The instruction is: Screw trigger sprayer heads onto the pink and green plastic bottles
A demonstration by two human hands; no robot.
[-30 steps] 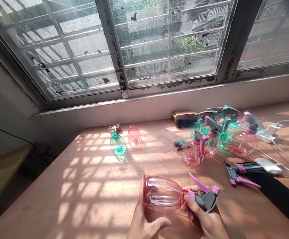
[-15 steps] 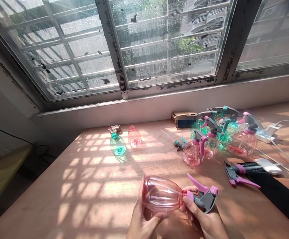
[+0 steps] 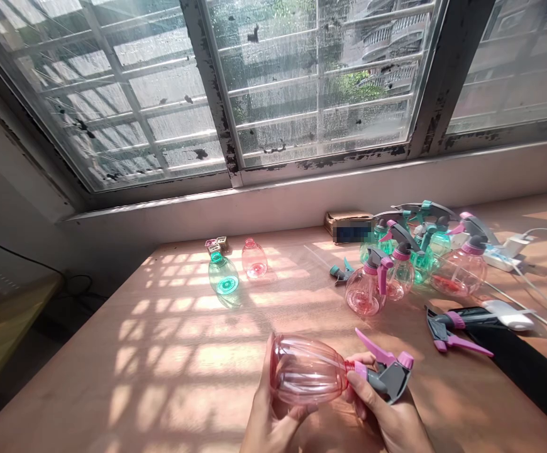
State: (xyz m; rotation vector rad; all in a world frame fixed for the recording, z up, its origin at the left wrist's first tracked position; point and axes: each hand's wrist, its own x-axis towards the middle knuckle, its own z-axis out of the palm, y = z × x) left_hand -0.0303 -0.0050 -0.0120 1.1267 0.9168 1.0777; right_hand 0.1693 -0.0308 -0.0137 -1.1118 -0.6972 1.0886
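A clear pink spray bottle [image 3: 309, 370] lies sideways in the air above the table, its base to the left. My left hand [image 3: 278, 412] is wrapped around the base end from below. At the neck, my right hand [image 3: 372, 399] pinches the pink collar of the grey and pink spray head [image 3: 391, 376], which sits at the bottle's mouth. The dip tube shows faintly inside the bottle. Whether the collar is fully screwed on, I cannot tell. Farther right, a loose grey and pink spray head [image 3: 453, 330] lies on a black strip [image 3: 532, 371].
Several pink and green spray bottles with heads [image 3: 365, 292] stand at the right. A headless green bottle [image 3: 224, 275] and a headless pink bottle [image 3: 255, 259] stand at the back left. A small box [image 3: 349, 226], a loose green spray head [image 3: 341, 272] and white cables [image 3: 542, 299] are also on the table.
The bottle has turned slightly about its length, so its ribs and reflections sit differently. Both hands keep nearly the same place.
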